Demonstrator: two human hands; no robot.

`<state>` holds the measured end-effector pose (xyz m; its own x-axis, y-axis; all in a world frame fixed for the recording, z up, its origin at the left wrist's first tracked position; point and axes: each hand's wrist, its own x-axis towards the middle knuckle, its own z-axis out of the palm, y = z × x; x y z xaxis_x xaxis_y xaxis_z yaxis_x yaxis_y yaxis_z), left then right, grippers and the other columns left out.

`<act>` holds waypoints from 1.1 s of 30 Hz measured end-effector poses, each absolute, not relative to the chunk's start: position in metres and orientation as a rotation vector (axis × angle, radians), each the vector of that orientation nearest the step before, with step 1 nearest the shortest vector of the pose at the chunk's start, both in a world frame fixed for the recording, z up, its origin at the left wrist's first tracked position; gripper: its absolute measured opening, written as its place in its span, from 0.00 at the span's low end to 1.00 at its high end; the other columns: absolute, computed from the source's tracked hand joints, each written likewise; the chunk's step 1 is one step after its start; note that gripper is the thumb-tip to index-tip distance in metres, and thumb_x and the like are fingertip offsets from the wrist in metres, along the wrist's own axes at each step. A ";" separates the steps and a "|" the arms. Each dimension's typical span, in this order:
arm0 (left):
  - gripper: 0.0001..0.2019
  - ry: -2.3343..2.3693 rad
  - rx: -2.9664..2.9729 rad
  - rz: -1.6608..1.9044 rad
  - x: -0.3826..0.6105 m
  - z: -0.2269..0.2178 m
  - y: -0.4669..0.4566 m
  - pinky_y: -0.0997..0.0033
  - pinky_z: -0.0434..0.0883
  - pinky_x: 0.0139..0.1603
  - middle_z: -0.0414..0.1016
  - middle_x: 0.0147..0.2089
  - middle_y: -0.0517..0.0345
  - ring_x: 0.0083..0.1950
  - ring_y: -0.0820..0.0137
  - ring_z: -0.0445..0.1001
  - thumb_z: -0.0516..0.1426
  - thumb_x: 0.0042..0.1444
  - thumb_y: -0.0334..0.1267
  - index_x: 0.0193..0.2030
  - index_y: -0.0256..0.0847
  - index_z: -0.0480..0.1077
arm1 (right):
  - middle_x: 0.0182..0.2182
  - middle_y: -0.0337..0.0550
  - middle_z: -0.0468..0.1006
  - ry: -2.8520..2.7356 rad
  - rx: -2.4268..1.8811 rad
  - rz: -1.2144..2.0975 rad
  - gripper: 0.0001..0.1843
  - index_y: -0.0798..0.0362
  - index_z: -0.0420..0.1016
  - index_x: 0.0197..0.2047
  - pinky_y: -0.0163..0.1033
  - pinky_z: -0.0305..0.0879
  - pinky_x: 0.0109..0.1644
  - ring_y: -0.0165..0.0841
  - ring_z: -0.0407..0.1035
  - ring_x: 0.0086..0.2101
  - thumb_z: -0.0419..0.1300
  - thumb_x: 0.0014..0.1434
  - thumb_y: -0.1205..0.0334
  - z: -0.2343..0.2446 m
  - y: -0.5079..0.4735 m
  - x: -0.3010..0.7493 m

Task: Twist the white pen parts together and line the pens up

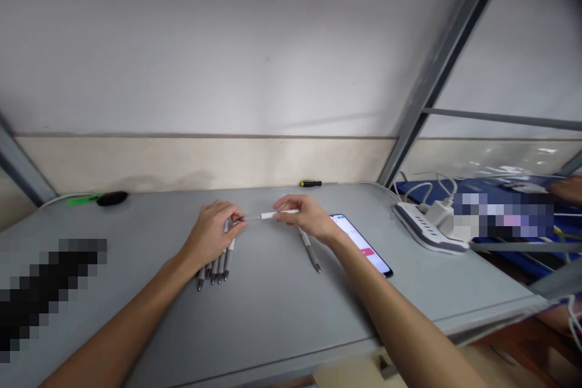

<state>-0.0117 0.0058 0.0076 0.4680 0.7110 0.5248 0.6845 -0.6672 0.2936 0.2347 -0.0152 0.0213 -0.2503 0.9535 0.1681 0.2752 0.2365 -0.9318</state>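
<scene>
- Now, far left, a black object with a green part (113, 198) is lying near the wall.
- Grey pens (220, 270) are lying bunched under the left hand, tips pointing toward the person.
- The left hand (216, 229) is pinching, thumb and fingers nearly meeting, what looks like the dark end of a thin piece (253, 218).
- Right between the hands, that piece is running crosswise, left to right, roughly in line with a white barrel (268, 216); the barrel is sitting nearer the right hand.
- The right hand (305, 217) is gripping the barrel, thumb against curled fingers.
- Just below it, a single pen (311, 253) is lying beside a lit phone (354, 236).
</scene>
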 end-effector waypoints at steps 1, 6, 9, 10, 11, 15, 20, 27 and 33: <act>0.07 1.251 2.650 0.934 -0.011 0.008 0.005 0.67 0.62 0.44 0.74 0.33 0.59 0.39 0.68 0.70 0.56 0.57 0.42 0.34 0.43 0.70 | 0.24 0.37 0.73 -1.618 -1.130 1.062 0.16 0.53 0.74 0.39 0.34 0.57 0.29 0.28 0.64 0.25 0.67 0.48 0.55 0.022 -0.015 0.235; 0.10 1.186 2.667 0.742 -0.007 0.007 -0.006 0.67 0.60 0.44 0.74 0.31 0.61 0.37 0.68 0.70 0.51 0.60 0.43 0.34 0.44 0.71 | 0.26 0.37 0.74 -1.320 -0.975 1.116 0.15 0.54 0.72 0.32 0.33 0.59 0.31 0.26 0.65 0.26 0.71 0.42 0.59 0.026 -0.013 0.233; 0.12 1.199 2.696 0.685 -0.004 0.006 -0.010 0.65 0.59 0.46 0.74 0.31 0.61 0.37 0.68 0.70 0.49 0.60 0.42 0.31 0.44 0.71 | 0.27 0.37 0.74 -1.212 -0.917 1.156 0.13 0.54 0.71 0.30 0.32 0.58 0.30 0.23 0.62 0.24 0.70 0.44 0.61 0.028 -0.013 0.233; 0.12 1.220 2.700 0.672 -0.003 0.005 -0.010 0.64 0.58 0.46 0.74 0.30 0.60 0.37 0.67 0.70 0.49 0.60 0.42 0.31 0.44 0.71 | 0.27 0.37 0.74 -1.188 -0.902 1.173 0.12 0.54 0.71 0.31 0.32 0.57 0.30 0.22 0.61 0.24 0.69 0.46 0.60 0.028 -0.013 0.234; 0.13 1.247 2.705 0.663 -0.004 0.005 -0.010 0.64 0.58 0.46 0.74 0.30 0.60 0.37 0.67 0.69 0.49 0.60 0.41 0.30 0.43 0.70 | 0.27 0.38 0.74 -1.162 -0.881 1.191 0.11 0.54 0.71 0.31 0.32 0.58 0.30 0.22 0.61 0.23 0.68 0.47 0.60 0.028 -0.013 0.235; 0.12 1.407 2.723 0.653 -0.007 0.004 -0.006 0.62 0.57 0.45 0.73 0.30 0.60 0.38 0.66 0.69 0.48 0.60 0.39 0.30 0.43 0.69 | 0.30 0.40 0.75 -1.078 -0.807 1.245 0.09 0.54 0.71 0.33 0.33 0.61 0.34 0.24 0.64 0.26 0.66 0.50 0.61 0.028 -0.013 0.237; 0.09 1.599 2.683 0.658 -0.011 0.001 -0.003 0.61 0.56 0.41 0.73 0.30 0.57 0.38 0.62 0.67 0.50 0.57 0.39 0.30 0.44 0.69 | 0.30 0.41 0.76 -1.117 -0.836 1.231 0.12 0.55 0.73 0.35 0.32 0.58 0.29 0.23 0.60 0.23 0.68 0.48 0.60 0.024 -0.009 0.238; 0.07 1.566 2.643 0.669 -0.008 -0.003 -0.004 0.56 0.57 0.43 0.74 0.29 0.55 0.39 0.59 0.67 0.52 0.55 0.40 0.30 0.45 0.69 | 0.29 0.38 0.70 -0.890 -0.723 1.284 0.13 0.52 0.72 0.32 0.32 0.60 0.30 0.26 0.60 0.26 0.66 0.51 0.52 0.021 -0.003 0.238; 0.07 1.530 2.673 0.616 -0.005 -0.008 -0.004 0.56 0.57 0.43 0.75 0.30 0.55 0.40 0.59 0.68 0.51 0.56 0.39 0.32 0.45 0.69 | 0.27 0.36 0.67 -0.796 -0.670 1.458 0.16 0.49 0.64 0.34 0.39 0.66 0.36 0.31 0.66 0.29 0.61 0.55 0.47 0.020 -0.005 0.232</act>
